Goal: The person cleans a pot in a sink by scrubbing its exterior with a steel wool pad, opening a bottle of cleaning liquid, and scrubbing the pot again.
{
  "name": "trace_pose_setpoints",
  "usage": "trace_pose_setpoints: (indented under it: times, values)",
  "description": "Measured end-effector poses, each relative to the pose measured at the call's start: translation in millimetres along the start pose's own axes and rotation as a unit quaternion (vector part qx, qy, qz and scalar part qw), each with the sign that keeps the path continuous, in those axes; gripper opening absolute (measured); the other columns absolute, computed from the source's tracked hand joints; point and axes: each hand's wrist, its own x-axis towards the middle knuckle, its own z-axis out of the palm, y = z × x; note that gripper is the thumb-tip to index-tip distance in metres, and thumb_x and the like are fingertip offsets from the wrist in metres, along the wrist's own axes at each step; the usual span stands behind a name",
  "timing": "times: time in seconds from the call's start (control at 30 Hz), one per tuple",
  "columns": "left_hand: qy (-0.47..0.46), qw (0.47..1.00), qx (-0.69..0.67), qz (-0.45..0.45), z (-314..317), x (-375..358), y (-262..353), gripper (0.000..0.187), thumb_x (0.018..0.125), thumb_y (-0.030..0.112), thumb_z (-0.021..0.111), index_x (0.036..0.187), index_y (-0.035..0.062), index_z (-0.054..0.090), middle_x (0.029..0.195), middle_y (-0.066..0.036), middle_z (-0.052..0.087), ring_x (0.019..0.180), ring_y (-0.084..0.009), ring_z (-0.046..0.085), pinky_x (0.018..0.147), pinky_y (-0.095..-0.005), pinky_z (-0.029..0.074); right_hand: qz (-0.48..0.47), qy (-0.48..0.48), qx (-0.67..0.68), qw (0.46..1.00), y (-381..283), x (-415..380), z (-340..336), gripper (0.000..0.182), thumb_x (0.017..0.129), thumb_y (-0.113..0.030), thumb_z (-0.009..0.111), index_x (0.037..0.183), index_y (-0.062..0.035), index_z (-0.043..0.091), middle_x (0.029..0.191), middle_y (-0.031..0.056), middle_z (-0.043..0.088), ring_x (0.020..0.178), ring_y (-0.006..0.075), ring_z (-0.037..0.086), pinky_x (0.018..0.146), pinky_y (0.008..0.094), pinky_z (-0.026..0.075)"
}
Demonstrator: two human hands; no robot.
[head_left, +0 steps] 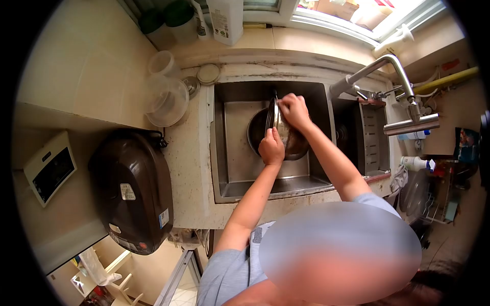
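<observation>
Your left hand (272, 147) pinches a shiny, round metal lid (276, 116), tipped up, maybe so your curled right hand (295, 109), its grip unclear, can reach it. Under your hands sits a dark, round metal pan (258, 130).

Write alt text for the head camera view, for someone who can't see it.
A person's left hand grips the rim of a round metal piece, perhaps a lid, tilted on edge over a dark pan in a steel sink; the right hand is curled against it. A faucet arches at right; a dark brown appliance sits at left.
</observation>
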Motion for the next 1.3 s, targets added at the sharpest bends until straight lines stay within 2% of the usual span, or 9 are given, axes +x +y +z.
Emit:
trace_pose_setpoints:
  times: [0.03,0.13,0.23,0.4,0.5,0.8,0.97,1.17,1.3]
  values:
    - [0.001,1.000,-0.005,-0.001,3,3,-2,0.038,0.093,0.030,0.037,0.071,0.0029,0.051,0.064,-0.020,0.057,0.062,-0.0414,0.055,0.052,-0.0496,0.040,-0.086,0.056,0.014,0.995,-3,-11,-6,0.016,0.078,-0.024,0.061,0.085,-0.0133,0.070,0.093,0.0063,0.062,0.092,0.0321,0.053,0.082,0.0399,0.045]
    - [0.026,0.999,0.002,0.039,4,1,-3,0.036,0.094,0.028,0.036,0.070,0.0047,0.050,0.060,-0.020,0.057,0.056,-0.0392,0.055,0.049,-0.0482,0.042,-0.069,0.049,0.045,0.995,5,1,-3,0.013,0.079,-0.022,0.061,0.081,-0.0126,0.069,0.090,0.0048,0.061,0.092,0.0313,0.052,0.081,0.0400,0.044]
    - [0.023,0.999,0.007,0.040,1,0,-1,0.036,0.094,0.029,0.036,0.071,0.0049,0.051,0.061,-0.020,0.057,0.057,-0.0394,0.056,0.049,-0.0483,0.042,0.098,-0.074,0.033,0.992,22,50,15,0.016,0.078,-0.025,0.061,0.084,-0.0126,0.069,0.090,0.0064,0.061,0.092,0.0314,0.052,0.081,0.0389,0.045]
    - [0.010,0.998,-0.052,0.029,6,4,-8,0.038,0.092,0.031,0.041,0.069,0.0031,0.052,0.062,-0.020,0.057,0.059,-0.0417,0.054,0.050,-0.0487,0.041,-0.143,0.169,0.039,0.975,-11,-37,-8,0.005,0.076,-0.013,0.061,0.079,-0.0092,0.063,0.085,0.0078,0.057,0.085,0.0315,0.049,0.074,0.0400,0.042]
    - [-0.064,0.995,-0.077,0.008,-2,13,-7,0.033,0.090,0.028,0.042,0.074,0.0025,0.054,0.068,-0.020,0.059,0.064,-0.0396,0.056,0.054,-0.0472,0.043,-0.194,0.168,0.042,0.966,-15,-107,-15,0.022,0.070,-0.003,0.064,0.091,-0.0106,0.062,0.096,0.0061,0.055,0.096,0.0288,0.047,0.084,0.0376,0.038]
    - [-0.068,0.997,0.041,0.019,7,40,18,0.029,0.090,0.027,0.040,0.079,0.0024,0.052,0.074,-0.022,0.061,0.070,-0.0412,0.057,0.059,-0.0500,0.044,-0.103,0.222,0.019,0.970,2,-96,-15,0.012,0.070,-0.009,0.068,0.077,-0.0082,0.058,0.095,0.0061,0.055,0.091,0.0290,0.046,0.082,0.0377,0.038]
    - [-0.064,0.997,0.044,0.026,10,40,17,0.031,0.091,0.027,0.039,0.078,0.0028,0.052,0.073,-0.022,0.060,0.069,-0.0416,0.057,0.059,-0.0503,0.044,0.119,0.109,-0.035,0.986,22,6,-2,0.013,0.073,-0.025,0.065,0.072,-0.0125,0.067,0.082,0.0074,0.059,0.086,0.0309,0.053,0.071,0.0425,0.045]
    - [-0.077,0.997,0.018,0.021,10,45,15,0.030,0.091,0.027,0.039,0.077,0.0026,0.052,0.073,-0.022,0.060,0.068,-0.0418,0.057,0.058,-0.0500,0.044,-0.063,0.243,0.029,0.967,-8,-88,-10,0.010,0.071,-0.017,0.066,0.068,-0.0095,0.060,0.086,0.0037,0.057,0.089,0.0280,0.048,0.075,0.0399,0.040]
    - [-0.087,0.996,0.002,0.024,7,43,14,0.030,0.091,0.027,0.040,0.077,0.0023,0.052,0.074,-0.021,0.060,0.070,-0.0416,0.057,0.059,-0.0499,0.043,0.044,0.183,-0.016,0.982,20,-25,-5,0.008,0.072,-0.019,0.066,0.071,-0.0109,0.066,0.084,0.0051,0.060,0.082,0.0279,0.052,0.071,0.0390,0.042]
